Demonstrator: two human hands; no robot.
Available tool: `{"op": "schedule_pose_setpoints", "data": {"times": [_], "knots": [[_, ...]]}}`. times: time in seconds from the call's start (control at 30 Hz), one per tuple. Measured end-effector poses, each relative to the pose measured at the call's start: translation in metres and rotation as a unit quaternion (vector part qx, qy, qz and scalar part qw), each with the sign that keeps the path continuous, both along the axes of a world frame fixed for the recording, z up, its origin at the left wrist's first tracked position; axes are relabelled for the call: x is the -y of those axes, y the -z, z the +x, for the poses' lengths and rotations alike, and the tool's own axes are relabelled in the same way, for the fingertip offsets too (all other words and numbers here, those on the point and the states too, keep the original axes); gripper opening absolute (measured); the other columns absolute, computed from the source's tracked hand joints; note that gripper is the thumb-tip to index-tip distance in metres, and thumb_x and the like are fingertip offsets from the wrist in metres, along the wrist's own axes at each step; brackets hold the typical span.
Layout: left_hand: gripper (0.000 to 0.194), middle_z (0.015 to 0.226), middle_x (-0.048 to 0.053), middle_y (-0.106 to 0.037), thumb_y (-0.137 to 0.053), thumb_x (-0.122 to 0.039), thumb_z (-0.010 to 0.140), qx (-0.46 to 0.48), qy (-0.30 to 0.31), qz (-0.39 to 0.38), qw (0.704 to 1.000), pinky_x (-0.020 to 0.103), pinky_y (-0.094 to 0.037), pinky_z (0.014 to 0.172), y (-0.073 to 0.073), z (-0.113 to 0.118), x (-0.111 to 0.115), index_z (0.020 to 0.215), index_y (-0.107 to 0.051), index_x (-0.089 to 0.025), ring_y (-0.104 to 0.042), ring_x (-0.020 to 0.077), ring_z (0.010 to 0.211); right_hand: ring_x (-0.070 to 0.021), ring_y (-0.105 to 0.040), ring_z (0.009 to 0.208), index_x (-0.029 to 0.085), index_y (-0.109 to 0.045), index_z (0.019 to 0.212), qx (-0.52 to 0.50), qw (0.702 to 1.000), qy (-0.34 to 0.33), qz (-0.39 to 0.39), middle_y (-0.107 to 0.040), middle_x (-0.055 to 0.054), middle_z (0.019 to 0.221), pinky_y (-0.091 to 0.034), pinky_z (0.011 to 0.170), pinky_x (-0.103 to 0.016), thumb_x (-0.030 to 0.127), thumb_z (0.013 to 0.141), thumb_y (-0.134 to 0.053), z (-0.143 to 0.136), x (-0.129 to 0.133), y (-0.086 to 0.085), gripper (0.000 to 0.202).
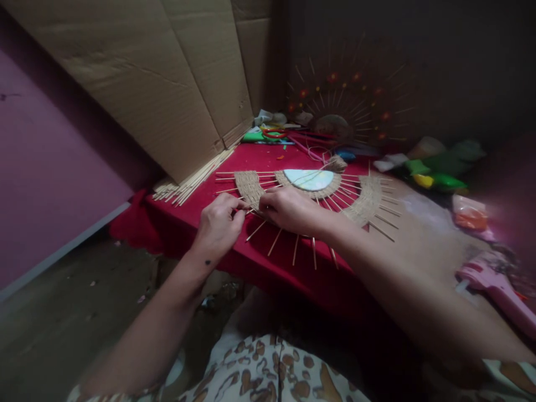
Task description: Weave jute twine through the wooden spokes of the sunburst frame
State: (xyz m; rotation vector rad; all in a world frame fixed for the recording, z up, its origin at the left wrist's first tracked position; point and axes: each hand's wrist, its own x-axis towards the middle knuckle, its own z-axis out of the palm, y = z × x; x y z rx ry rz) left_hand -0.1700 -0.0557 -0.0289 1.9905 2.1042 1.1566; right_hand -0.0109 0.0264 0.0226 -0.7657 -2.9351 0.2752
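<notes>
A half-round piece with a pale blue centre [310,178], thin sticks fanning out and a woven twine band [363,207] lies on the red cloth. My left hand [221,220] is at the band's left part, thumb and fingertips pinched together by a stick; what lies between them is too small to make out. Bent over the band just beside it, my right hand [288,209] has its fingers closed, with their tips partly hidden. A twine ball [336,163] rests behind the centre, its loose strand crossing the blue part.
Loose sticks [196,177] lie along the cardboard [167,72] at the left. Scissors [274,134] and packets are behind. A pink glue gun [496,285] and an orange packet [471,215] lie right. A decorated stick fan [333,103] stands at the back.
</notes>
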Motion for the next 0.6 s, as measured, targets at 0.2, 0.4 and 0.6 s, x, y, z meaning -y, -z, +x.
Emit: {"op": "schedule_pose_setpoints", "data": {"times": [0.2,0.4,0.6], "knots": [[0.016,0.085,0.005,-0.065,-0.049,-0.015,0.078,-0.009,-0.002,0.022,1.000,0.029,-0.048,0.076,0.003,-0.003,0.002,0.080,-0.065,-0.017,-0.062,0.0169,0.081,-0.0147,-0.054,0.073,0.022,-0.066,0.110,0.016,0.998,-0.002,0.053,-0.064,-0.008,0.096,-0.028,0.059,-0.027,0.023,0.091,-0.040,-0.013,-0.005,0.012,0.031],[0.014,0.083,0.003,-0.062,-0.047,-0.012,0.074,-0.009,-0.022,0.024,0.999,0.027,-0.046,0.075,0.004,-0.001,0.005,0.078,-0.059,-0.017,-0.058,0.0159,0.079,-0.0148,-0.054,0.071,0.024,-0.066,0.107,0.037,0.995,-0.031,0.086,-0.064,-0.007,0.094,-0.024,0.054,-0.027,0.025,0.093,-0.040,-0.029,-0.003,0.016,0.030],[0.009,0.077,0.001,-0.057,-0.048,-0.011,0.071,0.028,-0.047,0.006,0.998,0.024,-0.041,0.061,-0.001,-0.002,0.015,0.072,-0.055,-0.017,-0.050,0.0113,0.063,-0.0151,-0.054,0.070,0.016,-0.064,0.101,0.039,0.989,-0.074,0.122,-0.064,-0.009,0.094,-0.020,0.050,-0.029,0.020,0.093,-0.038,-0.034,-0.007,0.019,0.027]]}}
